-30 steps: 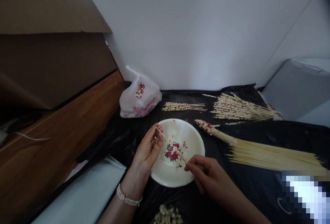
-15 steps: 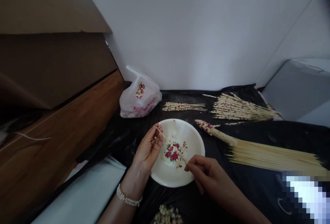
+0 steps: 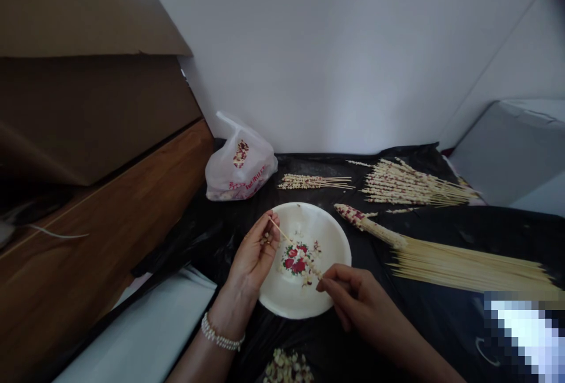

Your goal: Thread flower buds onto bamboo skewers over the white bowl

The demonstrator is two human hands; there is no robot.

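Note:
A thin wooden skewer (image 3: 279, 228) slants over a white bowl (image 3: 338, 242) with red flowers printed on its bottom. Pale corn kernels are threaded along the skewer's lower part. My left hand (image 3: 253, 253) is closed around the skewer's bare upper end, with loose kernels (image 3: 265, 238) cupped in its fingers. At the other end, my right hand (image 3: 353, 295) pinches the kernel-covered tip between thumb and forefinger. A few loose kernels and chaff (image 3: 316, 247) lie in the bowl. Whether a separate kernel is between the right fingertips is too small to tell.
Black plastic sheeting (image 3: 185, 227) covers the table. Behind the bowl are a white plastic bag (image 3: 238, 174) and two groups of kernel-covered skewers (image 3: 304, 182). To the right lie a partly stripped corn cob (image 3: 366, 224) and bare skewers (image 3: 468, 262). A kernel pile (image 3: 288, 366) sits in front.

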